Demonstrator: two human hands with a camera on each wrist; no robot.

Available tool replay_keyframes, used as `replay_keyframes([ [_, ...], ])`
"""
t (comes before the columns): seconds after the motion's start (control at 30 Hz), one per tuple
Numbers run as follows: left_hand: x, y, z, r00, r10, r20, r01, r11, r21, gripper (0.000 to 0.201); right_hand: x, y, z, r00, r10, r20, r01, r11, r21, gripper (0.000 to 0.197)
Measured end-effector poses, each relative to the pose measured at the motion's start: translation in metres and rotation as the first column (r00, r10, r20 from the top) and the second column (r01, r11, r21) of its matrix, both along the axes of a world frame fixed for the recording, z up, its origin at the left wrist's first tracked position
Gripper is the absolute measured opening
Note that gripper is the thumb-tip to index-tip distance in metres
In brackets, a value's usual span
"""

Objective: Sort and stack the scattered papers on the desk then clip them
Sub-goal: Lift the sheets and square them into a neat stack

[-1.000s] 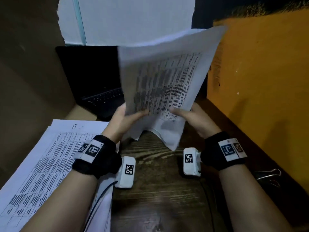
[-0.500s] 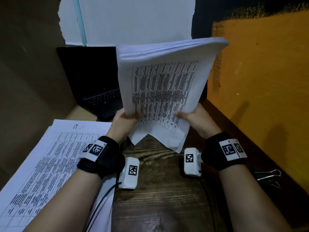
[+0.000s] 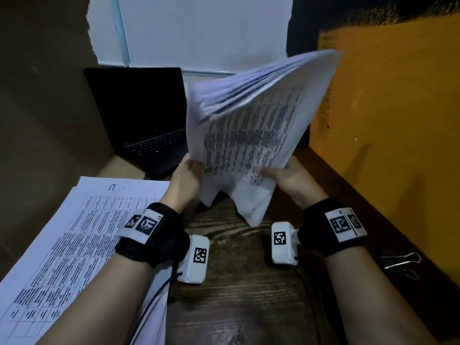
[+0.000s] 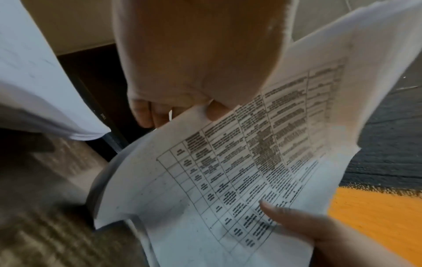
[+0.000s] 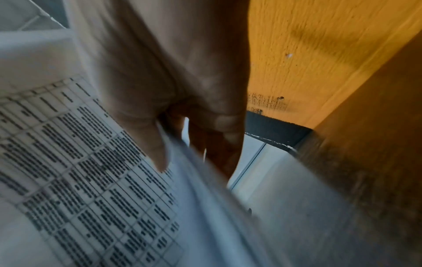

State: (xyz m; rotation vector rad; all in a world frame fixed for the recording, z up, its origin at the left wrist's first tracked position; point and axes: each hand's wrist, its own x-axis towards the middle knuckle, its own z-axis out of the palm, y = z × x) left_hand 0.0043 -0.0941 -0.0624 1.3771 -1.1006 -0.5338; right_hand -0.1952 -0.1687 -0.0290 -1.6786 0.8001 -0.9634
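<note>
The paper stack [image 3: 251, 135] I held was thin matt paper, printed in black. Under it the desk [image 3: 239, 295] was dark, rough-grained wood; right of it, a wire-handled metal binder clip [image 3: 400, 263].

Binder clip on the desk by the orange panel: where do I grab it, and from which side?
Probably by its wire handles, coming from above with the right hand, once that hand lets go of the held stack. The binder clip lies flat close to the orange panel, so a side approach looks cramped. Its black body is hard to make out.
</note>
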Motion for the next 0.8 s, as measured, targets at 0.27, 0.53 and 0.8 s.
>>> replay_keyframes([
  [0.27, -0.008, 0.007, 0.009, 0.999, 0.046, -0.020, -0.047, 0.997, -0.065, 0.034, 0.000, -0.003, -0.004, 0.983, 0.068, -0.168, -0.072, 0.997, -0.017, 0.028],
  [0.53, 0.011, 0.000, -0.004, 0.931, 0.333, -0.147, -0.358, 0.913, -0.196, 0.012, -0.006, -0.011, -0.004, 0.993, 0.001, -0.120, 0.010, 0.996, 0.088, 0.035],
  [0.8, 0.024, -0.003, -0.008, 0.842, 0.392, -0.372, -0.470, 0.870, -0.147, 0.029, -0.004, -0.011, -0.006, 0.988, -0.065, -0.137, 0.065, 0.998, -0.009, 0.038],
])
